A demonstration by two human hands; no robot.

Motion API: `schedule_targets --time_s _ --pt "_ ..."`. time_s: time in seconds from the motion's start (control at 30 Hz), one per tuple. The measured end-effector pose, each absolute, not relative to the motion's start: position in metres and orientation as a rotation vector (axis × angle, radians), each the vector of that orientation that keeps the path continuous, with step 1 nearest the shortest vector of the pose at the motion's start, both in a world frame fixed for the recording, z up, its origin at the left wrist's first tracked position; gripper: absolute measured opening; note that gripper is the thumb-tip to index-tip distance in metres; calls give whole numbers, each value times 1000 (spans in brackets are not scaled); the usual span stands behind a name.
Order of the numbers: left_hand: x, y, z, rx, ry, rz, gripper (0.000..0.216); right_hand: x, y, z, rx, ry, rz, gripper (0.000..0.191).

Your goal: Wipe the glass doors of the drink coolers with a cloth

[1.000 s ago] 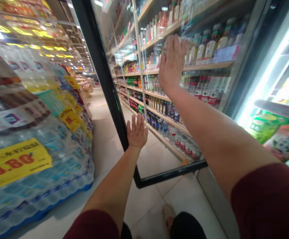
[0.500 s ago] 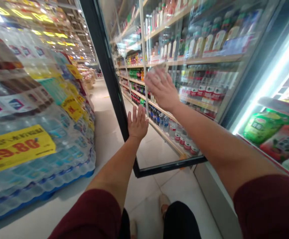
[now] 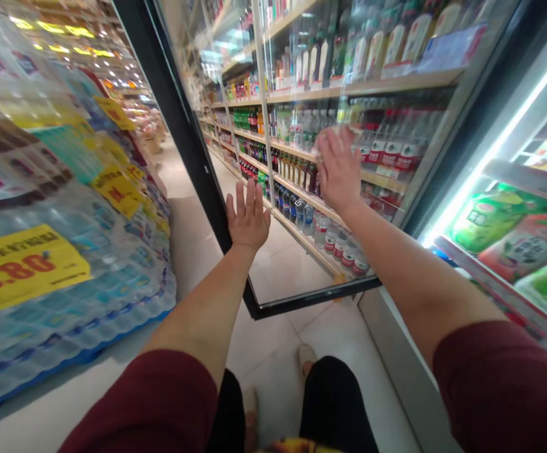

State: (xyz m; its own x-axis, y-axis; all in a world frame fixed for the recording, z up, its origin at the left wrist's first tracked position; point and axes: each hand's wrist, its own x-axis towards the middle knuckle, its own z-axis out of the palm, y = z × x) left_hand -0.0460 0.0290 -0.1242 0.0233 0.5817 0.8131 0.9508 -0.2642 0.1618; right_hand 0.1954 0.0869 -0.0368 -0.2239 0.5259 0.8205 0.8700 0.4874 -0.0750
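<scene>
A glass door [image 3: 297, 264] in a black frame stands swung open in front of me. My left hand [image 3: 249, 217] lies flat on the glass by the frame's left side, fingers spread and holding nothing. Higher up and to the right, my right hand [image 3: 339, 167] presses a pale cloth [image 3: 356, 132] to the pane. Only the cloth's edges show around my blurred fingers; the palm hides the rest. Shelves of bottles [image 3: 337, 246] appear in the glass behind both hands.
Stacked packs of bottled drinks [image 3: 127, 277] with a yellow price sign [image 3: 28, 270] rise on the left. To the right, the lit fridge [image 3: 478, 170] holds green and red packages [image 3: 523, 242]. My feet are on the tiled floor [image 3: 278, 352] below the door.
My right hand has moved right and slightly down across the glass with the cloth. My left hand stays flat near the frame. The view has shifted a little.
</scene>
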Motion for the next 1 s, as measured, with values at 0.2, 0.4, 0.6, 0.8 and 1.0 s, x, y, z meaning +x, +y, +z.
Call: schedule_targets --time_s 0.2,0.4,0.6,0.8,1.0 --pt "-49 33 -126 -1847 -1530 -1128 69 193 84 -51 -1025 -2100 -574 60" --pt "-52 36 -127 -1838 -1543 -1122 69 208 101 -56 -1177 -1763 -503 61" --pt "-54 39 -128 -1846 -1542 -1111 69 209 96 -78 -1028 -2043 -511 58" --pt "-55 41 -129 -1834 -1533 -1089 72 226 106 -76 -1192 -1697 -413 59" --pt "-54 40 -129 -1838 -1535 -1108 71 215 90 -98 -927 -2236 -403 59"
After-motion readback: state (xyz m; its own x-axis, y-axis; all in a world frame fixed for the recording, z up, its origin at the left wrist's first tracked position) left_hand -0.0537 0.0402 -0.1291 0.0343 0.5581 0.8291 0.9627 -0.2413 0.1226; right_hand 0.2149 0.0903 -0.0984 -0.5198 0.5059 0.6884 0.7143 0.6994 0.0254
